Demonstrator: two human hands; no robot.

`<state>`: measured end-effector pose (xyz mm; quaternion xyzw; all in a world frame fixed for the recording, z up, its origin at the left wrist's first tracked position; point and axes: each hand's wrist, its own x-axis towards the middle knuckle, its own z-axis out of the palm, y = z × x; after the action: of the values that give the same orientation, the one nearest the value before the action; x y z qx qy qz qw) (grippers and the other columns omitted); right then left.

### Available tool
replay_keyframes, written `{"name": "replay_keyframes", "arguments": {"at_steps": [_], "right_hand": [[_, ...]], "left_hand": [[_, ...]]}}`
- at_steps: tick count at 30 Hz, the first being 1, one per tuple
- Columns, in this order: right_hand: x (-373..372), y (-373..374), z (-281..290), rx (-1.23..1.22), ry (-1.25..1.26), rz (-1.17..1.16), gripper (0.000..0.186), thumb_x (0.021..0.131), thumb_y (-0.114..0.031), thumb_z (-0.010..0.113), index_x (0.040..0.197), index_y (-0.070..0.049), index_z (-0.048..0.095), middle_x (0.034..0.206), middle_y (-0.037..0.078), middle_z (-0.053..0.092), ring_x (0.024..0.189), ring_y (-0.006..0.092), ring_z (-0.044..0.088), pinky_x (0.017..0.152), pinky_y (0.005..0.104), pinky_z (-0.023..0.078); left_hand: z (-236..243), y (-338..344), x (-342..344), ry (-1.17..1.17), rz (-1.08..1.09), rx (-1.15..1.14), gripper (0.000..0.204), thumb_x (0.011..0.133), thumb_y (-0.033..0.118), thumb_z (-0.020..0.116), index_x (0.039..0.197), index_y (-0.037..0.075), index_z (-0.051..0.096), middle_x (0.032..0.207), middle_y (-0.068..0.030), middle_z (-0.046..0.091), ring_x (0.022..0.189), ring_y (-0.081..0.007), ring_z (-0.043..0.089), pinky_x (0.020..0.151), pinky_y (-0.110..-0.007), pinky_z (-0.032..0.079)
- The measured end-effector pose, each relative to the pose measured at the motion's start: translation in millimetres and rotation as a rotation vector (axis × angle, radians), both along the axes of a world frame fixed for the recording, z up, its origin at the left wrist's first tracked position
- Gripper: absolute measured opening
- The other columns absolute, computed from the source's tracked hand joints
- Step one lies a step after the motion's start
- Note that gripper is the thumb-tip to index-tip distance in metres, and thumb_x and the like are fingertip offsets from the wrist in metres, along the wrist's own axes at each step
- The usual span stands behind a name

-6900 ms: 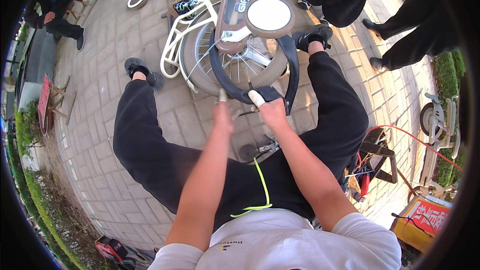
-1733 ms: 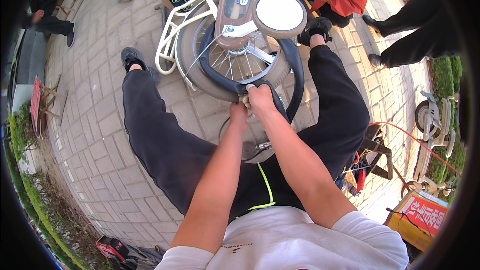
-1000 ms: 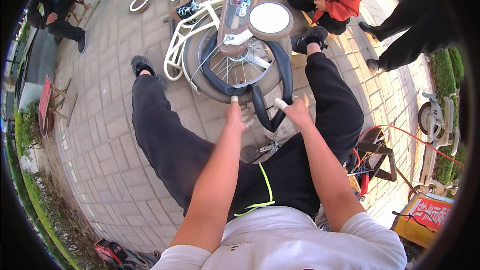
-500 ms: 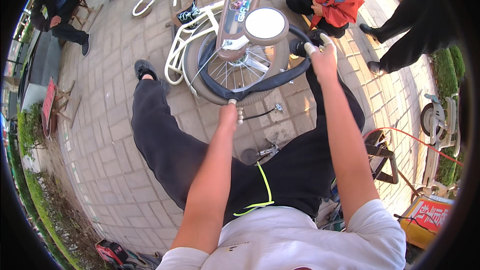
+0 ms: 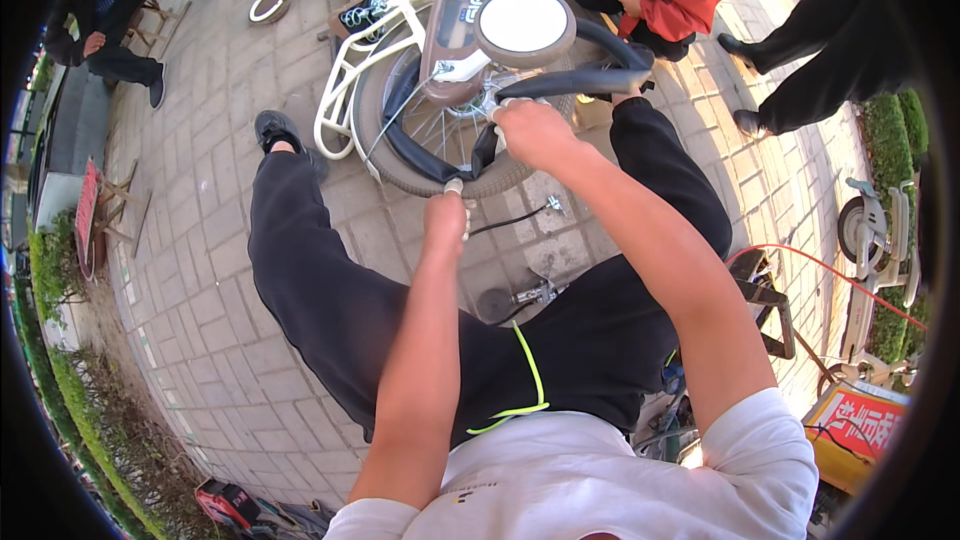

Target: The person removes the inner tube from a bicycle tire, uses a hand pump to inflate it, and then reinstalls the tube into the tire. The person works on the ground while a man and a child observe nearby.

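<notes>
Black inner tube (image 5: 560, 83) lies partly along a bicycle wheel (image 5: 510, 176) above the paving (image 5: 220, 290) as my left hand (image 5: 449, 215) holds it at the near edge and my right hand (image 5: 528, 130) grips it farther up, one loop bowing rightward.

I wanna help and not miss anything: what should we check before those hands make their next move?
1. Right hand gripping the black tube: ok, though slightly blurred.
2. Left hand by the black tube: ok, at its lower bend.
3. Black tube within the outline of the tyre: not ok, a loop sticks out to the right.
4. Black hose apart from the tube: ok, its metal end lies on the paving.
5. Tube free of holes: cannot tell, too small to see.
</notes>
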<state>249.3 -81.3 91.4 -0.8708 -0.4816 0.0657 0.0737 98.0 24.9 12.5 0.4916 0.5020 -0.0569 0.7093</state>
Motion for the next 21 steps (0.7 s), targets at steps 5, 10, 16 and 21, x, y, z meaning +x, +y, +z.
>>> {"name": "replay_keyframes", "arguments": {"at_steps": [5,10,16,21], "right_hand": [[10,-16,-5,-0.041,0.048,0.041,0.032,0.090,-0.031,0.051,0.088,-0.002,0.064,0.089,0.017,0.064,0.084,0.0358,0.062,0.076,0.0464,0.049],[16,-4,11,-0.070,0.089,0.075,0.039,0.091,-0.037,0.049,0.084,-0.003,0.065,0.081,0.019,0.063,0.081,0.0373,0.060,0.074,0.0468,0.046],[18,19,47,-0.456,0.228,0.115,0.056,0.091,-0.050,0.040,0.085,-0.002,0.069,0.089,0.021,0.066,0.087,0.0367,0.063,0.079,0.0450,0.048],[7,14,22,-0.472,0.284,0.158,0.057,0.089,-0.050,0.043,0.089,0.001,0.068,0.091,0.022,0.065,0.090,0.0384,0.062,0.082,0.0453,0.048]], "left_hand": [[22,1,3,0.010,0.002,-0.065,0.044,0.092,0.043,0.049,0.071,0.004,0.053,0.049,0.0054,0.032,0.036,-0.0094,0.025,0.035,-0.027,0.018],[33,13,1,-0.038,0.032,-0.158,0.047,0.092,0.043,0.050,0.068,0.003,0.055,0.051,0.0022,0.038,0.038,-0.0099,0.031,0.036,-0.028,0.022],[29,20,-5,0.011,-0.062,-0.139,0.052,0.090,0.050,0.050,0.067,0.003,0.056,0.051,0.0013,0.040,0.039,-0.0118,0.035,0.037,-0.029,0.025],[41,2,-12,0.029,-0.349,0.811,0.050,0.084,0.050,0.059,0.068,0.003,0.061,0.060,-0.0097,0.059,0.058,-0.0296,0.060,0.050,-0.042,0.044]]}}
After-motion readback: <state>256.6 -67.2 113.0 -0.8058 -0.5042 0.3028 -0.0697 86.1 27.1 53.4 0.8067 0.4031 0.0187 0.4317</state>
